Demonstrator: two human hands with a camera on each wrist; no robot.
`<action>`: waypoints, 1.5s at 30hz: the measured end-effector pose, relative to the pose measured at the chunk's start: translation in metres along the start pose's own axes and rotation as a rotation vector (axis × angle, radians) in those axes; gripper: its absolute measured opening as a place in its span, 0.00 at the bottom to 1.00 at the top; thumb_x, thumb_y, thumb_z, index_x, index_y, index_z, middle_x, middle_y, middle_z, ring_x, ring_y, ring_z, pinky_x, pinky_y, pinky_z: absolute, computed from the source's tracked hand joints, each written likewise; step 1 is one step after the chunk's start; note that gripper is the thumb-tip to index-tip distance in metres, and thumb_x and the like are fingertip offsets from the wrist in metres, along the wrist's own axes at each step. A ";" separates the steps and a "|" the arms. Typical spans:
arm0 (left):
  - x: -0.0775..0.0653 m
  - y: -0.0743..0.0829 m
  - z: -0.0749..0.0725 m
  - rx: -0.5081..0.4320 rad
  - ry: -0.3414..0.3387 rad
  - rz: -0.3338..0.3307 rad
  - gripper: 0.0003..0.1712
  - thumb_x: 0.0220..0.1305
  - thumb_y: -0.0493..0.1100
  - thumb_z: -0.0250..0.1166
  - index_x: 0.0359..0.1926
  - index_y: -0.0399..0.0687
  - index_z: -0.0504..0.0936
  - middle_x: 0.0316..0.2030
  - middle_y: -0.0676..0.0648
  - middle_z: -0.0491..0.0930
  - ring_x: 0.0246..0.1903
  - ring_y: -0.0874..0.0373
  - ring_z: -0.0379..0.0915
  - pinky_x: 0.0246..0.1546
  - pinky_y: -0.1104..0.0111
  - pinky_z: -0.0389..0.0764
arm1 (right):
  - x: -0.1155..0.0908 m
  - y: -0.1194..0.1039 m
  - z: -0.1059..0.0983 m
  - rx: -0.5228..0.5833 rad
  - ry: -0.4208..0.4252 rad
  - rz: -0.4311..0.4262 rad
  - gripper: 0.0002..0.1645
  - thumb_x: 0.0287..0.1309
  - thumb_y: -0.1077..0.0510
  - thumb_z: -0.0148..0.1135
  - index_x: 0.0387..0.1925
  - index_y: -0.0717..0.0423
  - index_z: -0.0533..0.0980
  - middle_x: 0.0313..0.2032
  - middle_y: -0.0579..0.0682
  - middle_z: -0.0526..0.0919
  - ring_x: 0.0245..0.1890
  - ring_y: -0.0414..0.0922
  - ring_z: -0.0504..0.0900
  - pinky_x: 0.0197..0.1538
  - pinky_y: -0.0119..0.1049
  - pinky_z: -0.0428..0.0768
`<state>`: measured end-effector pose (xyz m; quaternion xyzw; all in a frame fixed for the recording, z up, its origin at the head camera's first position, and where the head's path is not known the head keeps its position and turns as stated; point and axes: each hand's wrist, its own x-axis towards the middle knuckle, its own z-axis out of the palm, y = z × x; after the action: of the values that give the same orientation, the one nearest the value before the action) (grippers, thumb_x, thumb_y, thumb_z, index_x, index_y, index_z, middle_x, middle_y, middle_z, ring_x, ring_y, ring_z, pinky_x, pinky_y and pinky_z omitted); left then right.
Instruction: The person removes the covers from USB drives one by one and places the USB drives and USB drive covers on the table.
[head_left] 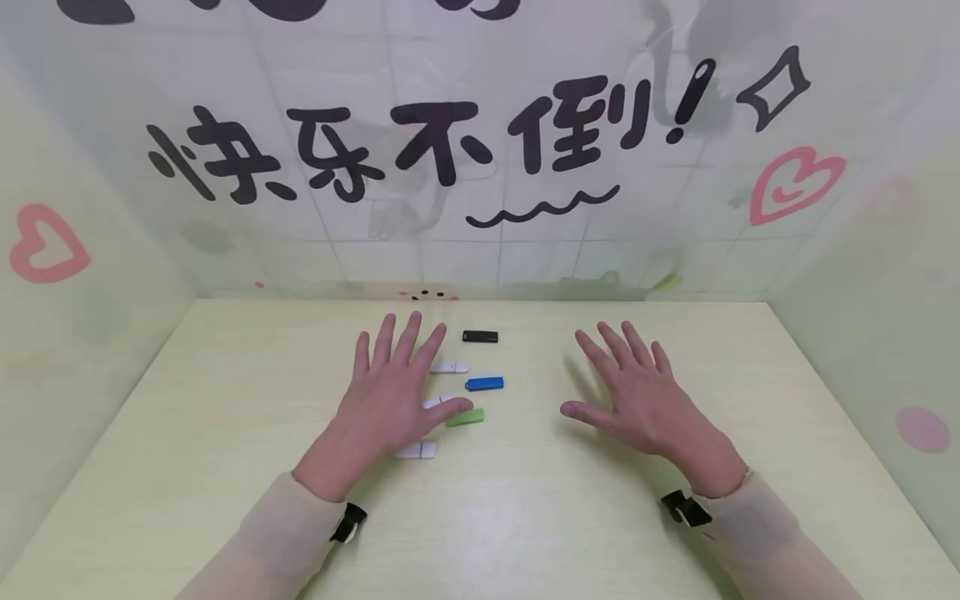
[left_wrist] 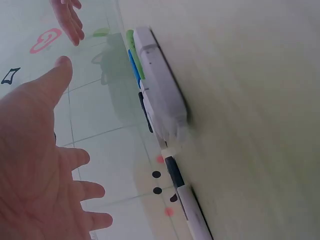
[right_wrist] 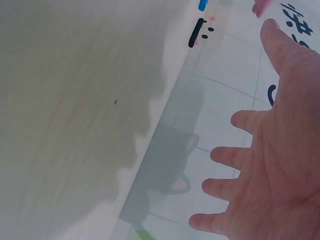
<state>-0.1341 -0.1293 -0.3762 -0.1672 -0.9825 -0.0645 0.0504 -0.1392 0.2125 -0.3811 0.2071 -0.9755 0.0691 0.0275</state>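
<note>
My left hand (head_left: 386, 402) hovers palm down with fingers spread, covering part of a loose group of USB sticks. Past its fingers lie a black stick (head_left: 480, 337) and a blue stick (head_left: 485, 384). A green stick (head_left: 467, 418) shows by the thumb. White sticks poke out from beneath the hand: one (head_left: 451, 367) by the index finger, another (head_left: 417, 451) near the wrist. Large in the left wrist view is a white capped stick (left_wrist: 162, 80); below it lies a dark-and-white stick (left_wrist: 195, 210). To the right, my right hand (head_left: 643, 404) hovers over bare tabletop, fingers apart, holding nothing.
The pale wooden tabletop (head_left: 495, 533) is enclosed by a back wall (head_left: 450, 258) with dark lettering and by side walls printed with hearts. Dark straps (head_left: 686, 508) sit at both sleeve cuffs. A tiny dark speck (right_wrist: 116, 102) marks the table in the right wrist view.
</note>
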 end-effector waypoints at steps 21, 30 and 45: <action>0.049 -0.001 -0.001 -0.036 -0.074 0.052 0.47 0.66 0.70 0.57 0.76 0.50 0.60 0.74 0.40 0.57 0.72 0.38 0.49 0.67 0.44 0.55 | -0.004 -0.003 -0.007 -0.026 -0.021 -0.008 0.59 0.57 0.16 0.41 0.80 0.43 0.50 0.76 0.57 0.50 0.75 0.62 0.44 0.69 0.65 0.48; 0.074 0.004 -0.002 -0.029 -0.089 0.061 0.34 0.69 0.54 0.63 0.71 0.47 0.69 0.72 0.42 0.61 0.69 0.41 0.58 0.63 0.46 0.65 | -0.007 -0.006 -0.008 -0.024 -0.037 -0.005 0.59 0.57 0.16 0.42 0.80 0.42 0.49 0.77 0.57 0.49 0.76 0.61 0.42 0.69 0.64 0.48; 0.102 0.013 0.010 0.013 -0.168 0.084 0.18 0.72 0.45 0.60 0.58 0.42 0.80 0.57 0.42 0.74 0.58 0.44 0.68 0.58 0.51 0.71 | -0.014 -0.007 -0.007 -0.025 -0.017 -0.012 0.58 0.57 0.16 0.41 0.79 0.44 0.51 0.76 0.57 0.50 0.75 0.61 0.43 0.69 0.65 0.49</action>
<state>-0.2263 -0.0829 -0.3727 -0.2128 -0.9758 -0.0415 -0.0282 -0.1239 0.2128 -0.3742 0.2130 -0.9752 0.0552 0.0223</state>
